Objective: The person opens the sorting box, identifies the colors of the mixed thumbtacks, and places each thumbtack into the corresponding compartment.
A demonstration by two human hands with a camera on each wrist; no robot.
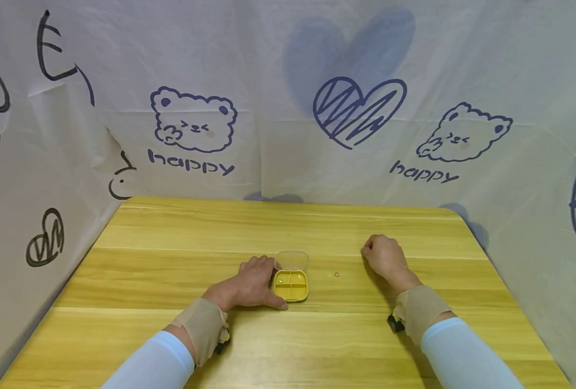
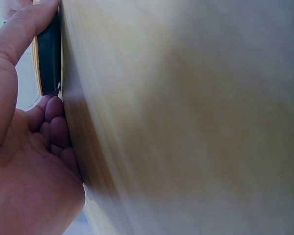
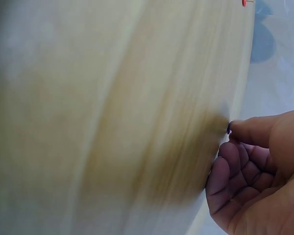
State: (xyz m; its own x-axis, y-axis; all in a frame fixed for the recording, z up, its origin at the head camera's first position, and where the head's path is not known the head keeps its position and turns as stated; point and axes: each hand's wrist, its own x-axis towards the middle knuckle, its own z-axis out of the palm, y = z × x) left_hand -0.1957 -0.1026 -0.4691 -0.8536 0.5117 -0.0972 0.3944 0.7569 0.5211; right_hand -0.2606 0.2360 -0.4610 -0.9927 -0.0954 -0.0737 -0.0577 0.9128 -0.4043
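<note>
My left hand point(image 1: 255, 282) grips the left side of a small yellow pill box point(image 1: 291, 300), its thumb at the front edge and its fingers at the back. The box's clear lid point(image 1: 291, 260) stands open at the back. Inside are several compartments, and a tiny pale ring point(image 1: 280, 281) lies in the back left one. In the left wrist view the box's side point(image 2: 49, 61) looks dark between thumb and fingers. Farther right, my right hand point(image 1: 386, 258) is low over the table, pinching a tiny dark purple thing point(image 3: 229, 128) between thumb and fingertip; its shape is mostly hidden.
On the wooden table point(image 1: 346, 346), right of the box, lie a tiny reddish ring point(image 1: 337, 274) and a tiny yellowish ring point(image 1: 329, 275). A white cloth point(image 1: 278, 146) with drawings hangs behind the table and along its sides.
</note>
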